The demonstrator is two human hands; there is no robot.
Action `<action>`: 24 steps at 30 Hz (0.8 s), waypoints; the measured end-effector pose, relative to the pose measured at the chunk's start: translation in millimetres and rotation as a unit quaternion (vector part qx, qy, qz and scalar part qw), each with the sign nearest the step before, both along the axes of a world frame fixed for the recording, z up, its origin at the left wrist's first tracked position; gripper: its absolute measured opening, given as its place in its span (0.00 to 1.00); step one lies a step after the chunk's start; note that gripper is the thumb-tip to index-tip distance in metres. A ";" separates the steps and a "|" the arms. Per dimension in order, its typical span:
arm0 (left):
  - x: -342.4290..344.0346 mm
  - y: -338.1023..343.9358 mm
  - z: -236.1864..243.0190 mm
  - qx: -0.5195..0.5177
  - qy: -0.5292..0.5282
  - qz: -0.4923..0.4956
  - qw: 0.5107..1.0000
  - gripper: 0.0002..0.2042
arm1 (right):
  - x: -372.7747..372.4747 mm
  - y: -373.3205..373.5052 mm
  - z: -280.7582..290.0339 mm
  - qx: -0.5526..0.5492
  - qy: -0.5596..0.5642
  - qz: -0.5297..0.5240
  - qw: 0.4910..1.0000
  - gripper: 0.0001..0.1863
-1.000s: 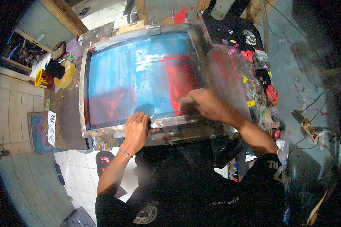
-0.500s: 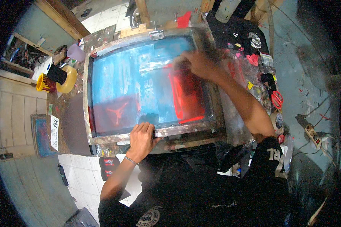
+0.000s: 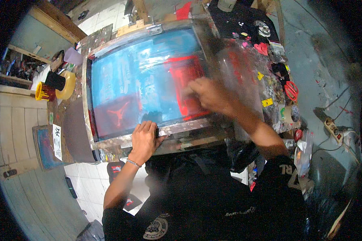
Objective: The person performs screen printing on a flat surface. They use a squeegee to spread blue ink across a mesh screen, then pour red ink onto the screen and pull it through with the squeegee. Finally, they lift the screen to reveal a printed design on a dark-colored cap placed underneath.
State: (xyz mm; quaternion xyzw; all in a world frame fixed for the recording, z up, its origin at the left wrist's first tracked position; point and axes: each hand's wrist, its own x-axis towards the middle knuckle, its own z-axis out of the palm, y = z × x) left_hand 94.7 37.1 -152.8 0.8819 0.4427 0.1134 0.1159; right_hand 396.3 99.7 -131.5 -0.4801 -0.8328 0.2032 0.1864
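A screen printing frame [image 3: 185,127] with a wooden rim and blue-coated mesh [image 3: 126,86] lies on the bench before me. My left hand [image 3: 145,140] is closed over its near rail, fingers on top and thumb toward the right. Over the right part of the mesh is my right hand [image 3: 210,95], blurred, its fingers curled down by a patch of wet red ink [image 3: 177,76]. Whatever those fingers hold is hidden by the hand and the blur. A paler figure shows in a dull red patch at the mesh's near left.
A metal hinge clamp [image 3: 154,29] sits on the frame's far rail. Left of it stand a yellow ink-stained cup [image 3: 44,91] and a roll of tape [image 3: 68,85]. Red-handled scissors [image 3: 291,91] and scraps lie on the right, with a power strip [image 3: 333,130] beyond.
My right hand has come nearer to me over the red ink, from the mesh's far part toward its near edge. My left hand still grips the near rail. The whole view has shifted slightly.
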 end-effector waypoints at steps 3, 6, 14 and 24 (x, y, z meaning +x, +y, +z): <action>1.2 -1.6 -4.8 0.014 -0.008 0.001 1.000 0.20 | -2.5 -43.4 -8.0 0.008 -0.021 -0.006 1.000 0.14; 0.9 -2.3 -6.3 0.016 -0.003 0.002 1.000 0.20 | -3.4 -65.2 -9.7 0.017 -0.048 -0.009 0.999 0.14; -2.6 -0.8 1.3 0.038 -0.041 0.010 0.998 0.22 | -10.4 -84.4 -4.7 0.137 -0.122 -0.021 0.983 0.17; 33.1 21.2 159.9 0.388 -0.257 0.149 0.872 0.30 | -3.0 -2.3 186.6 0.361 -0.144 -0.155 0.909 0.32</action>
